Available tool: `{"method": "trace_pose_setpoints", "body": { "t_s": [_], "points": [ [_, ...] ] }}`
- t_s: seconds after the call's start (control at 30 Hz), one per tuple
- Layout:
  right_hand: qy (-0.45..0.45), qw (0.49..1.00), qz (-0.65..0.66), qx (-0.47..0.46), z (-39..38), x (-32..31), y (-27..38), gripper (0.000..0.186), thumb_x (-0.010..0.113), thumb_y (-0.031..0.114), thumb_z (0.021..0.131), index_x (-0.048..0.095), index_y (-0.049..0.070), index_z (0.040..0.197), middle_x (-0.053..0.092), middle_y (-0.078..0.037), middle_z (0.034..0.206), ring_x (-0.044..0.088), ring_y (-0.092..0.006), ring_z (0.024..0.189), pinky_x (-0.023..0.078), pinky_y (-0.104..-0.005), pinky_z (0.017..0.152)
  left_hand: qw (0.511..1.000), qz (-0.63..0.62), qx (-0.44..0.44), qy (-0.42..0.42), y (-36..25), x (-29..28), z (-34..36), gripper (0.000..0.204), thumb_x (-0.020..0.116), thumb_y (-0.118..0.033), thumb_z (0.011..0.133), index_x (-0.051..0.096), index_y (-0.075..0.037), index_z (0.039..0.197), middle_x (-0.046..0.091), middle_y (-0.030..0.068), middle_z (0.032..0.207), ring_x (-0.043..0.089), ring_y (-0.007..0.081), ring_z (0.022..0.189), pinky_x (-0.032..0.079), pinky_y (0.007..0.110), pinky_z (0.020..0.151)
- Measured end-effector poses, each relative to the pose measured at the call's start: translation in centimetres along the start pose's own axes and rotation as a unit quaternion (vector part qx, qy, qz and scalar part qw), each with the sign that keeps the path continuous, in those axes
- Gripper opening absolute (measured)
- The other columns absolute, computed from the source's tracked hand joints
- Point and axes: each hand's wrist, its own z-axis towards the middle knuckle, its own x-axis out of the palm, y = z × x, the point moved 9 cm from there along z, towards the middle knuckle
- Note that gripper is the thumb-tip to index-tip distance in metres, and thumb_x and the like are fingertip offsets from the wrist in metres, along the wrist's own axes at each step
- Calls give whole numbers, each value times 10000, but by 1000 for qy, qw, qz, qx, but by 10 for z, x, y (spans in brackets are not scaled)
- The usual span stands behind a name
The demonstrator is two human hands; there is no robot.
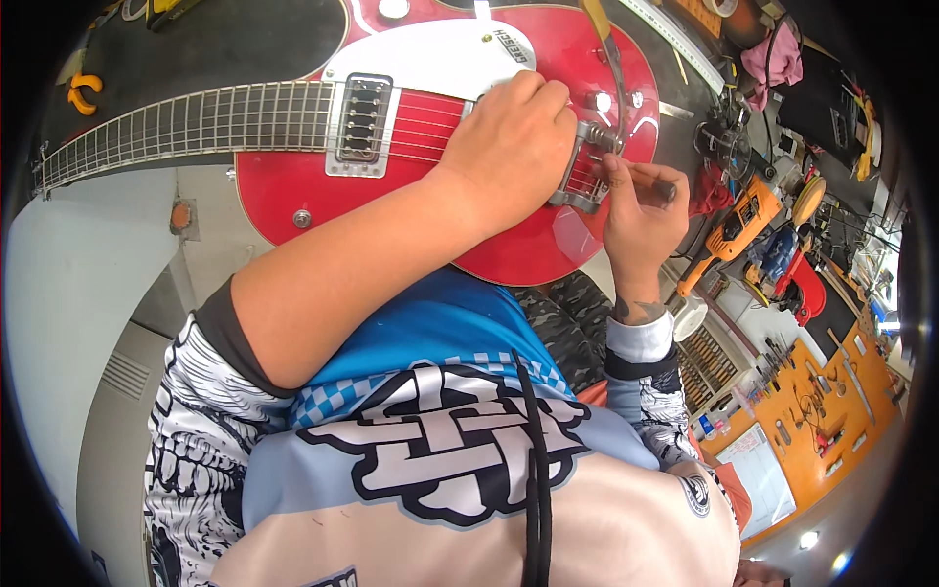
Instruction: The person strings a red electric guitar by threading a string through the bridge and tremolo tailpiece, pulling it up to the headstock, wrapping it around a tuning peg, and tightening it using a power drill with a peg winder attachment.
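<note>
A red electric guitar [279, 201] with a white pickguard [430, 54] lies face up in front of me, its fretted neck [196, 119] reaching left. My left hand [514, 137] curls over the strings beside the metal tailpiece [577, 191]. Its fingertips are hidden under the hand, so what they grip cannot be seen. At the tailpiece's right side, my right hand [646, 210] pinches a slim tool with a dark round end [666, 190]. The tool's tip is hidden. A curved metal vibrato arm [616, 78] rises from the tailpiece, past the control knobs [599, 101].
The guitar lies on a dark work surface [264, 49], with orange-handled pliers [84, 94] at far left. To the right are a pink cloth [775, 64], an orange power tool [738, 230] and several cluttered tools. An orange board [831, 406] carries small tools and a paper sheet [758, 479].
</note>
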Motion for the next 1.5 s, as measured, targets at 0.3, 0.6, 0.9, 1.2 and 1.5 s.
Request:
{"method": "trace_pose_setpoints", "body": {
  "t_s": [0.3,0.6,0.9,1.2,1.5],
  "points": [
    [-34,999,25,34,-6,7,12,240,741,-47,931,520,-32,1024,757,-212,932,771,-224,834,629,-303,699,1000,-8,-3,18,2,-1,2,104,634,-93,874,681,-1,885,607,113,1006,584,282,1028,520,398,885],
    [-46,997,-26,49,-7,11,14,239,746,-38,930,523,-34,1016,759,-206,934,773,-222,855,641,-305,720,999,-27,4,18,0,-4,5,118,627,-89,818,675,1,876,589,115,991,574,278,1016,518,396,881],
    [-82,990,-106,39,-11,4,16,239,791,13,914,562,-16,978,780,-163,909,762,-152,815,601,-252,696,999,-34,5,22,0,-2,5,121,623,-87,818,675,6,875,584,116,984,570,280,1012,518,392,880],
    [-93,988,-123,-18,-24,-9,12,240,784,-9,912,560,-24,996,778,-181,932,766,-167,840,612,-269,734,999,-44,-1,29,3,-1,6,123,620,-75,837,669,18,900,588,124,993,570,291,1014,516,402,879],
    [-111,988,-97,-50,-37,-9,4,307,790,-82,870,509,-26,981,750,-255,1025,772,-232,922,624,-308,806,998,-46,-7,52,2,2,6,146,674,-81,879,659,25,979,608,133,1047,578,316,1030,506,421,883]
  ]
}}
